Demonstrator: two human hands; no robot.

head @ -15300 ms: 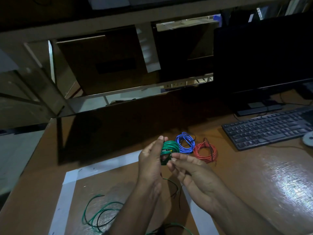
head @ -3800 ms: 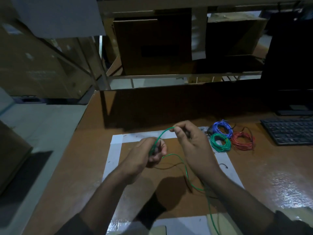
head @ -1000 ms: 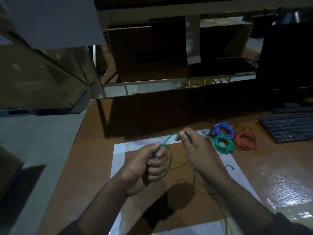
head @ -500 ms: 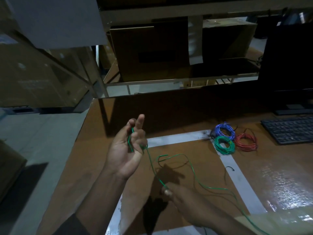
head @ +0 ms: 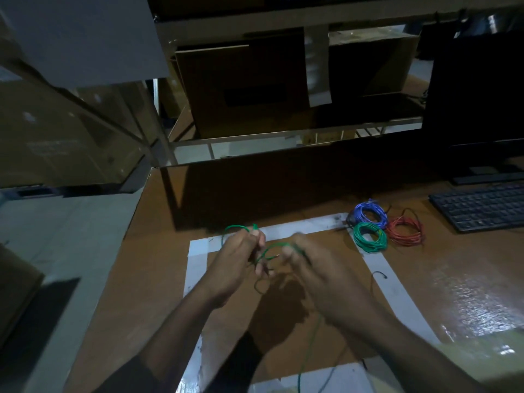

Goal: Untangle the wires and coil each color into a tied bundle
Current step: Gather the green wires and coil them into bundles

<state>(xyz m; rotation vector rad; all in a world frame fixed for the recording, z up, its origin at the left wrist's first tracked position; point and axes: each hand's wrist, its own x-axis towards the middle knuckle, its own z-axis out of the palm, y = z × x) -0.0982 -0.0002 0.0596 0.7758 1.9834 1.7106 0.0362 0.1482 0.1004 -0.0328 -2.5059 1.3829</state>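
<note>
Both hands back together vs 0.5 s ago: L hand [head: 239, 258] & R hand [head: 304, 260] pinch green wire [head: 273, 246], loop betw. them.

No legible txt anywhere. Keyboard [head: 482, 207] far right: key legends too dark/small to read. Cardboard box [head: 241, 89] on far shelf: dark patch only, no readable label. White strip [head: 319, 66] beside it: blank.
</note>
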